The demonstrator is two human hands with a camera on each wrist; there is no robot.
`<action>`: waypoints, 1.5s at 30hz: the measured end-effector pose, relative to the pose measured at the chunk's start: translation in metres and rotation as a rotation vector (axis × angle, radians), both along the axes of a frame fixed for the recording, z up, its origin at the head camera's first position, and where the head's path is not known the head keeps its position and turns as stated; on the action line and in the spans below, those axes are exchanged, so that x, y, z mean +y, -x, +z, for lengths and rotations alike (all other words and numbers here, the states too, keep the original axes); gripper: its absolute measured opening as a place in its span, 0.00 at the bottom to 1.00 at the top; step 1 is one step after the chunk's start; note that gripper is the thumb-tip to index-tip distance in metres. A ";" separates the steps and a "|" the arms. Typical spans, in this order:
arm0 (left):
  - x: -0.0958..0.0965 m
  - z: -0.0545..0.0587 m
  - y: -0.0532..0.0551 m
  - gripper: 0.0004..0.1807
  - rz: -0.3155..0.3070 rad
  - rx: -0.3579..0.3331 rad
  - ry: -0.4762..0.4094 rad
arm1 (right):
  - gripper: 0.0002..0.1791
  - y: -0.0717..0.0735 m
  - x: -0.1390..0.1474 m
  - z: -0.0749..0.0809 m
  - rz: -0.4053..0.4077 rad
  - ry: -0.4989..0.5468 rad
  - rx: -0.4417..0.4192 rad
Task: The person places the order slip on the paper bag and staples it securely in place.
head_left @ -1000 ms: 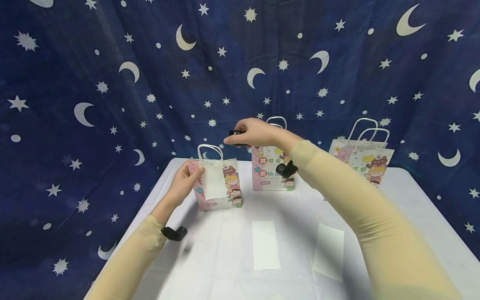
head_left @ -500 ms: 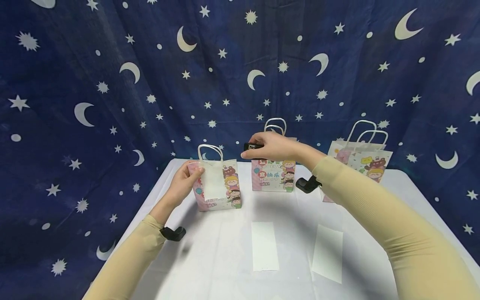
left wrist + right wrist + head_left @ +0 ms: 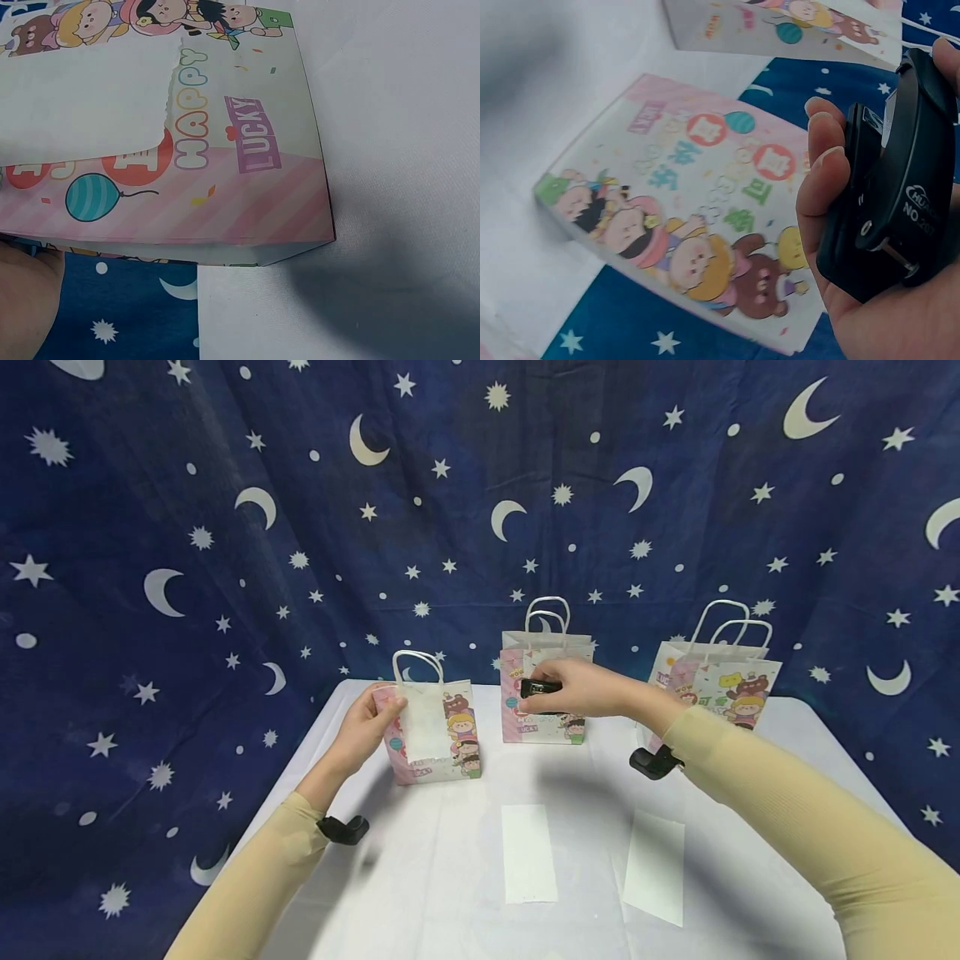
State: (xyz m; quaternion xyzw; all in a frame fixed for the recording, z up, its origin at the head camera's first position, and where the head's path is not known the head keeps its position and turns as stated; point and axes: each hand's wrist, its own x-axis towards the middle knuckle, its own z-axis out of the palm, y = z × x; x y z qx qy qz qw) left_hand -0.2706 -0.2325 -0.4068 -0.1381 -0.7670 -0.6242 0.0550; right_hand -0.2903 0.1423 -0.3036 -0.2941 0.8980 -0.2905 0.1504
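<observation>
Makes three printed paper bags in all, upright on the white bench [image 3: 442, 885]: left bag [image 3: 463, 731], middle bag [image 3: 512, 689], right bag [image 3: 746, 697]. Adds up to three white sheets: a tag sheet [image 3: 425, 722] with a ragged lower edge, flat against the left bag's front, plus a middle sheet [image 3: 528, 852] and a right sheet [image 3: 655, 867], both lying nearer, apart from both hands. Grips the left bag's upper corner with the left hand [image 3: 360, 731], thumb in front by the tag sheet, other fingers mostly hidden behind. Grasps one black stapler [image 3: 907, 195] with the right hand [image 3: 573, 689], between curled fingers on one side and thumb on the other. Puts that stapler before the middle bag; cannot tell whether touching. Hangs behind everything: one blue curtain [image 3: 450, 527] of moons and stars.
</observation>
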 end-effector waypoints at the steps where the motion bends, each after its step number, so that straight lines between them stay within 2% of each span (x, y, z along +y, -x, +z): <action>1: 0.000 0.000 0.000 0.22 0.001 0.001 0.002 | 0.30 -0.001 0.003 -0.002 -0.005 -0.007 0.002; 8: 0.000 -0.002 0.000 0.21 0.000 0.003 -0.002 | 0.40 -0.010 0.020 -0.014 -0.034 -0.040 0.016; 18: 0.000 -0.003 0.000 0.21 -0.015 0.014 -0.014 | 0.36 -0.025 0.052 -0.039 -0.070 -0.030 -0.055; 26: 0.000 -0.003 -0.002 0.21 0.007 0.000 -0.010 | 0.24 -0.041 0.083 -0.058 -0.110 -0.003 -0.087; 37: 0.001 -0.002 -0.001 0.21 0.005 0.005 0.000 | 0.24 -0.061 0.121 -0.079 -0.154 0.019 -0.070; 41: 0.002 -0.002 -0.001 0.21 0.016 0.001 0.007 | 0.23 -0.066 0.136 -0.089 -0.193 0.023 -0.075; 45: 0.001 -0.003 -0.001 0.21 0.012 0.003 -0.001 | 0.27 -0.073 0.152 -0.096 -0.261 -0.005 -0.068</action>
